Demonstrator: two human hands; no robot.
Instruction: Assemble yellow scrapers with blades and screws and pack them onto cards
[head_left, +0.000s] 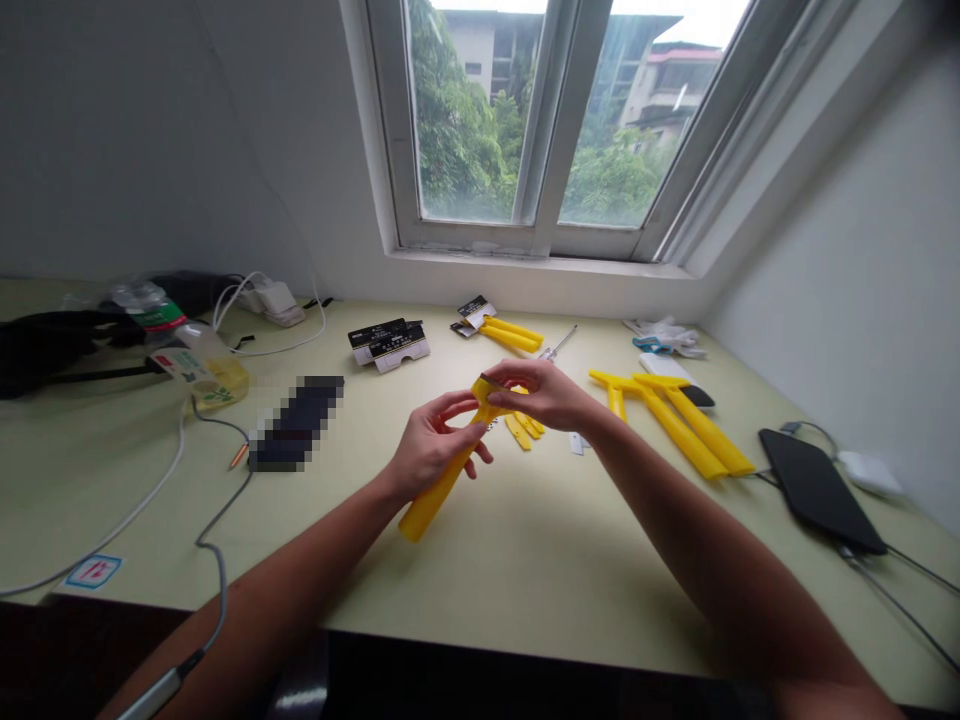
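Observation:
A yellow tool with a long thick handle (433, 503) slants above the table, its narrower head pointing up and away. Around its upper handle my left hand (431, 445) is closed. At the head my right hand (536, 392) pinches the tool, thumb and fingers pressed on a dark flat edge there. Just behind and below my right hand lie flat yellow pieces (519, 430), partly hidden by it. A small white-grey blade-like piece (577, 443) rests to their right.
More yellow tools (686, 435) lie at the right, near a black phone (821, 490). Behind are black cards (388, 343), yellow handles (516, 332) and a screwdriver (559, 343). A bottle (199, 350), cables and a dark pixelated object (296, 425) are at the left.

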